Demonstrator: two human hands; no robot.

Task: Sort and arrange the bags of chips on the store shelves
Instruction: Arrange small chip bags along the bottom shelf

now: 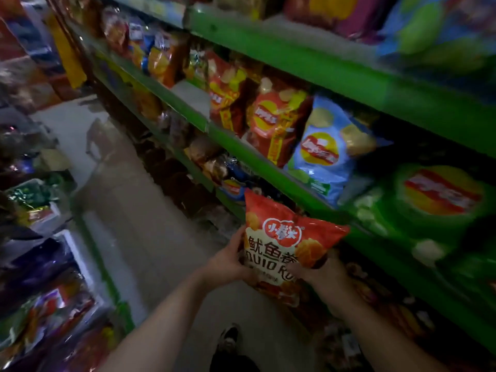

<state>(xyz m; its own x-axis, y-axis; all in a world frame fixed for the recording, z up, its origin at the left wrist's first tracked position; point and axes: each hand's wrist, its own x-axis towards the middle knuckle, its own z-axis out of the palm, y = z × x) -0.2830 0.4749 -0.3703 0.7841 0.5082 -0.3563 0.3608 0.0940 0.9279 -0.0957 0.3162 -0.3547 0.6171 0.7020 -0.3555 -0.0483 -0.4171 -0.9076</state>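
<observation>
- Both hands hold one orange bag (287,245) in front of the shelves, low in the aisle and just off the green shelf edge (268,167).
- The left hand (228,261) grips the bag's left side, fingers curled round its edge.
- The right hand (319,269) grips its lower right part, thumb across the front.
- The bag is upright, tilted a little, print facing the camera.
- On the shelf above it stand two red bags (273,124) side by side, with a blue bag (324,154) leaning just to their right.
- Further right lies a green bag (434,200), blurred.
- Lower shelves hold more packs, too dark to tell apart.
- A shoe (228,339) shows on the floor (139,210) below the arms.
- Mixed packets fill a rack (88,264) on the left side of the aisle.
</observation>
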